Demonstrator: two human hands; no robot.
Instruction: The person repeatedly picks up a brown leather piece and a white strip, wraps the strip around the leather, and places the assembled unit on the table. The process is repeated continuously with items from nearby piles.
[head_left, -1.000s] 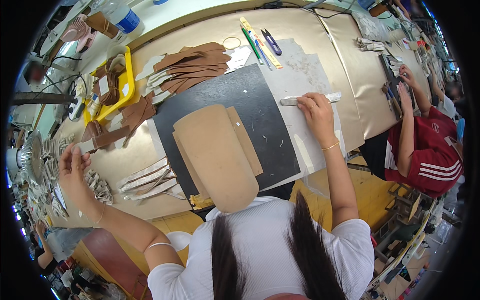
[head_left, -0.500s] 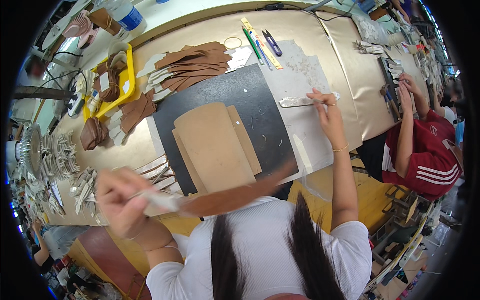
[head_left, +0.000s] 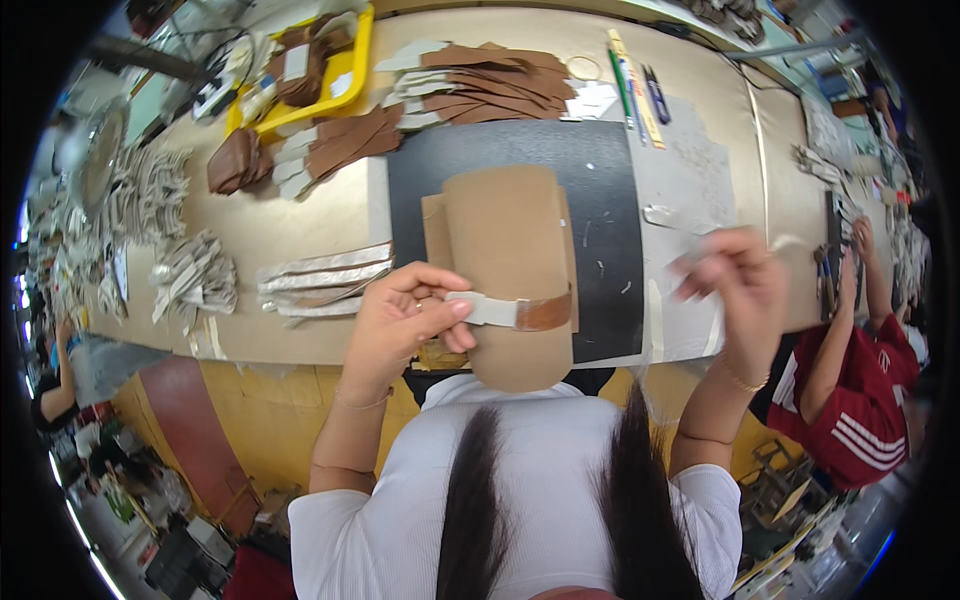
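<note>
My left hand [head_left: 412, 312] is closed in a pinch on the pale end of a leather strip [head_left: 543, 314]. The strip lies across a curved tan board [head_left: 505, 225], its brown part toward the right edge. Under the board is a black mat [head_left: 610, 230]. Off to the mat's right, my right hand [head_left: 738, 278] is raised and smeared by motion, so what its fingers do is unclear. Close above it a flat, pale-crusted blade [head_left: 672, 217] rests on a grey sheet [head_left: 690, 150].
Brown leather pieces [head_left: 500, 85] fan out behind the mat, beside a yellow tray [head_left: 355, 85]. Several pale strips [head_left: 325, 275] lie at the left. Pencils and a ruler [head_left: 635, 90] sit at the back. A co-worker in a red shirt [head_left: 850, 400] works at the right.
My left hand has brought the strip from the left onto the tan board. My right hand has come away from the crusted blade, toward me. The head view has shifted.
</note>
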